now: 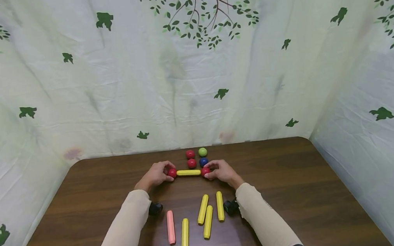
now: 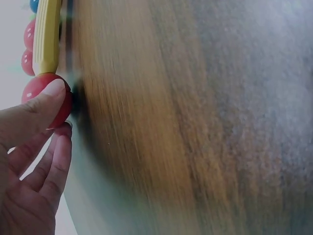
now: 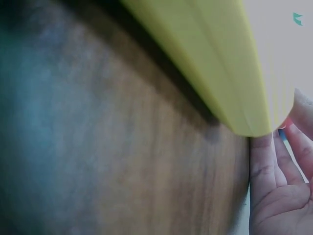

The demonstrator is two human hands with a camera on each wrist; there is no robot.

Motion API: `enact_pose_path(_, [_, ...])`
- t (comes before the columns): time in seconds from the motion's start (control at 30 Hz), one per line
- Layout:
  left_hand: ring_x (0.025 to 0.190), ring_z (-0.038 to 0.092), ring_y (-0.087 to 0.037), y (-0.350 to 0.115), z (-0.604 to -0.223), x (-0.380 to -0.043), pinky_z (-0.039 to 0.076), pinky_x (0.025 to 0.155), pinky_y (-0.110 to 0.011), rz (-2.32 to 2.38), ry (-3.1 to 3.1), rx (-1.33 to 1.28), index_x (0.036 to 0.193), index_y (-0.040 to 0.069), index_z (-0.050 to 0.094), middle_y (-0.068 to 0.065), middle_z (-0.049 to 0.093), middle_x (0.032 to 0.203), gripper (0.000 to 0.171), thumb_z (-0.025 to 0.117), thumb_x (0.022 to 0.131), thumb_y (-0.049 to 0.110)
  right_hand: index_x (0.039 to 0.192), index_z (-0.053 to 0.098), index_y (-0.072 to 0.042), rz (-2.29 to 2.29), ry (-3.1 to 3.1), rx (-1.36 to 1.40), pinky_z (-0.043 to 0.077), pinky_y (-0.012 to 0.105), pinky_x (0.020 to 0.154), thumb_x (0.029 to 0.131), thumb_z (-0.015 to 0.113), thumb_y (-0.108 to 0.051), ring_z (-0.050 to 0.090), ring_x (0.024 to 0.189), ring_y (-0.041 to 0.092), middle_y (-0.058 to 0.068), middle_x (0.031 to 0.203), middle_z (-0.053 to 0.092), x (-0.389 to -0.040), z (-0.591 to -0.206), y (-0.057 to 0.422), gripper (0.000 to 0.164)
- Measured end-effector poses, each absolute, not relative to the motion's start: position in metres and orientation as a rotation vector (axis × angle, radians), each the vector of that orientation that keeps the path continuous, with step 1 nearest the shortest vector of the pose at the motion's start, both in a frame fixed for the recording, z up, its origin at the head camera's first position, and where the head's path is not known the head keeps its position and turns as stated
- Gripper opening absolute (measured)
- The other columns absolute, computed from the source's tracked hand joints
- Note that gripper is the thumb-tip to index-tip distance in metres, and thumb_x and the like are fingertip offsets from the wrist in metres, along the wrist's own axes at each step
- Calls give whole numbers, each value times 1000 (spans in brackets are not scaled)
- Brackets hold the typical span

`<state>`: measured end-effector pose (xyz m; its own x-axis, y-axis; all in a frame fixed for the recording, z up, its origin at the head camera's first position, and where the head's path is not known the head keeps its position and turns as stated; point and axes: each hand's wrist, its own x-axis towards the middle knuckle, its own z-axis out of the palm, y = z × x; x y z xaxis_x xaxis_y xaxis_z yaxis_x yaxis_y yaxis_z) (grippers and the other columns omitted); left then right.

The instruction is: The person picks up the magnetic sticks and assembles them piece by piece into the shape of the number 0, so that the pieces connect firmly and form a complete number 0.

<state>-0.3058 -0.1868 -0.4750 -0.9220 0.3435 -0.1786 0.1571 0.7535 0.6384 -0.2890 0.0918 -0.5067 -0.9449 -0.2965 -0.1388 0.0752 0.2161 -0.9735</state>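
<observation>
A red ball (image 1: 172, 173) is pinched between thumb and fingers of the left hand (image 1: 156, 175), against the left end of a faceted yellow stick (image 1: 189, 173). Since the stick itself is gripped by neither hand, it could be dropped or skewed if the hands were drawn apart or pressed off line. Beyond the stick, a front red ball (image 1: 191, 163) and a rear red ball (image 1: 190, 154), then a blue ball (image 1: 203, 162) and a lime-green ball (image 1: 202, 152), could be set rolling by a stray right fingertip. A matching red ball (image 1: 205, 172) is pinched by the right hand (image 1: 223, 172) at the stick's right end.

Broad sideways room is offered on the desk (image 1: 69, 228) left of the hands. Its far edge is found shortly behind the balls. Nearer the body, passage is narrowed by a pink stick (image 1: 171, 227) and four yellow sticks (image 1: 185, 237); to the right, more room is offered.
</observation>
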Motion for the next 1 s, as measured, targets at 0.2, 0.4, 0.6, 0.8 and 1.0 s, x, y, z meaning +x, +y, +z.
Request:
enact_pose_path(0.2, [88, 56, -22, -189, -476, -302, 50, 80, -36, 941, 2664, 376, 110, 6, 64, -9, 62, 99, 36, 80, 77, 8, 114, 63, 7, -1780, 2200, -212, 56, 33, 73, 82, 71, 4, 65, 75, 15, 17, 109, 64, -288, -508, 92, 33])
enact_pose_path(0.4, [87, 57, -22, -191, -476, -297, 51, 78, -35, 963, 2657, 387, 108, 6, 65, -8, 62, 97, 36, 81, 76, 10, 115, 64, 5, -1744, 2229, -210, 56, 33, 72, 83, 72, 3, 66, 74, 16, 16, 109, 64, -288, -505, 93, 34])
enact_pose_path(0.6, [88, 58, -21, -192, -477, -293, 52, 80, -36, 986, 2663, 396, 110, 6, 64, -8, 63, 100, 37, 81, 77, 12, 116, 64, 4, -1711, 2251, -201, 56, 34, 74, 83, 72, 0, 66, 76, 18, 14, 109, 64, -290, -504, 94, 34])
enact_pose_path(0.8, [89, 58, -21, -192, -480, -291, 52, 81, -37, 986, 2672, 385, 111, 6, 63, -8, 63, 101, 38, 80, 78, 13, 115, 65, 4, -1708, 2252, -195, 56, 34, 74, 83, 72, 1, 66, 76, 17, 14, 108, 65, -290, -503, 94, 33])
enact_pose_path(1.0, [87, 59, -20, -192, -480, -289, 52, 79, -36, 967, 2700, 400, 110, 5, 66, -7, 65, 99, 36, 80, 78, 12, 117, 65, 3, -1714, 2248, -191, 56, 33, 74, 84, 72, 0, 66, 76, 16, 14, 109, 65, -288, -503, 93, 34])
